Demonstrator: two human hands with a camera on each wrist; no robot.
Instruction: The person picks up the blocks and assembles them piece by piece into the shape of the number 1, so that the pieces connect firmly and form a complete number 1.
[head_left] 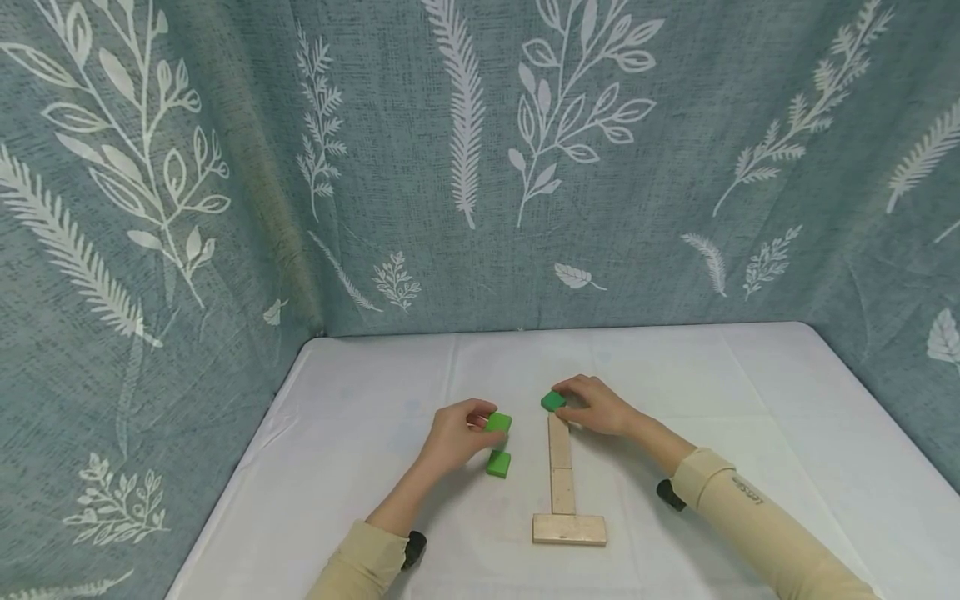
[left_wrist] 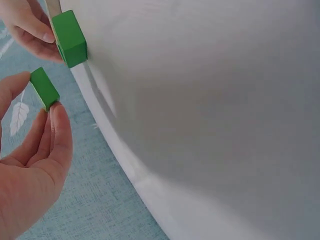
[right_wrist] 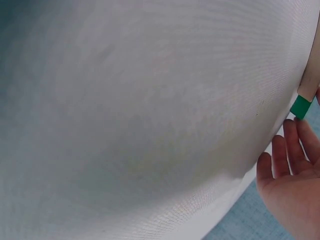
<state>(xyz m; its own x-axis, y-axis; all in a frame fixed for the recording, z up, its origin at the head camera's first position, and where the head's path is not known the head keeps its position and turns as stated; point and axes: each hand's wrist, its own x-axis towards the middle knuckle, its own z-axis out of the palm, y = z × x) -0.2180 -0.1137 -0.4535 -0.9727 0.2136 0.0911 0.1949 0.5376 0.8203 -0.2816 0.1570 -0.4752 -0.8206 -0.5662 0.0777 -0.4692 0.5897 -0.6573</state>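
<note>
My left hand (head_left: 455, 435) pinches a light green block (head_left: 498, 423) between thumb and fingertips; the left wrist view shows this block (left_wrist: 45, 89) held at its ends. Just nearer on the table lies a second light green block (head_left: 498, 464), which looms larger in the left wrist view. My right hand (head_left: 596, 406) has its thumb and fingertips around a darker green block (head_left: 553, 401) at the far end of a line of two wooden planks (head_left: 560, 442). In the right wrist view, fingertips meet that block (right_wrist: 301, 106). Across the line's near end lies a third wooden plank (head_left: 569, 529).
A white cloth (head_left: 360, 400) covers the table. Blue-green curtains with white leaf prints (head_left: 480, 167) hang behind it and at both sides. Each wrist carries a black device (head_left: 414, 550) below a beige sleeve (head_left: 750, 508).
</note>
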